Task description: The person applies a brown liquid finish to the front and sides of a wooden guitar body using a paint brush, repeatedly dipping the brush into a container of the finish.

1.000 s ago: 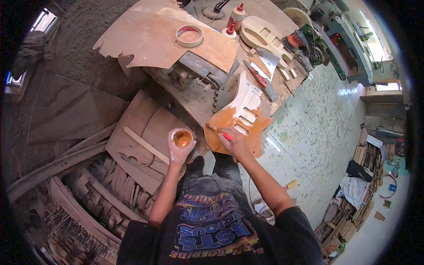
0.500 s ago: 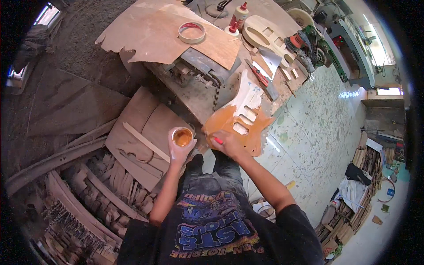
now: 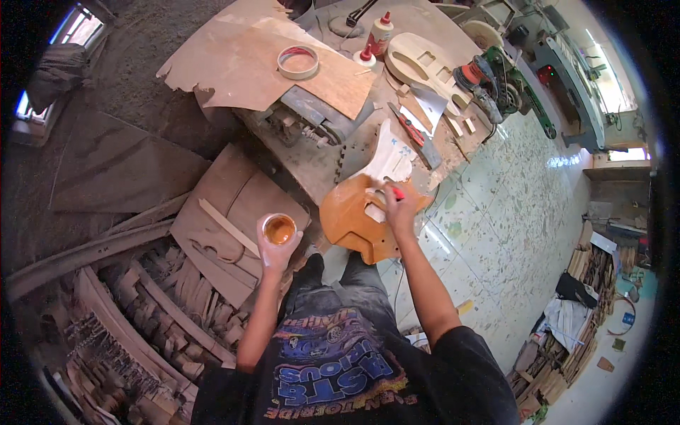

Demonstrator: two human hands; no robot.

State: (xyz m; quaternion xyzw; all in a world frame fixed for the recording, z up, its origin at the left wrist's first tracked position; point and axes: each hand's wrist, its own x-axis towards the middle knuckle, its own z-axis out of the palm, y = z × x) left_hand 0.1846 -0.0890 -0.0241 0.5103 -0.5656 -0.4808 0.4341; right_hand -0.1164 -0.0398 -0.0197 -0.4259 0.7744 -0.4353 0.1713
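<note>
My left hand [image 3: 273,256] is closed around a small clear jar [image 3: 266,225] of orange-brown liquid, held upright left of the work. In front of me, an electric guitar body [image 3: 345,212] lies at the table's near edge. Orange-brown finish coats its near part, while the far end stays pale, with blue marks. Over the body's right side, my right hand [image 3: 400,209] pinches a red-handled tool [image 3: 399,193] beside the cut-out cavities. Its working end is hidden, so I cannot tell its kind.
Beyond the body lie a red utility knife [image 3: 412,130], an unfinished guitar body [image 3: 414,62], glue bottles [image 3: 380,35], a tape roll [image 3: 298,62] on plywood and a sander [image 3: 471,76]. Wood offcuts [image 3: 163,312] fill the lower left; stacked wood [image 3: 567,354] stands at right.
My right hand has moved from the guitar body's near left edge to the right, beside the cavities. The jar in my left hand has shifted slightly left and nearer me.
</note>
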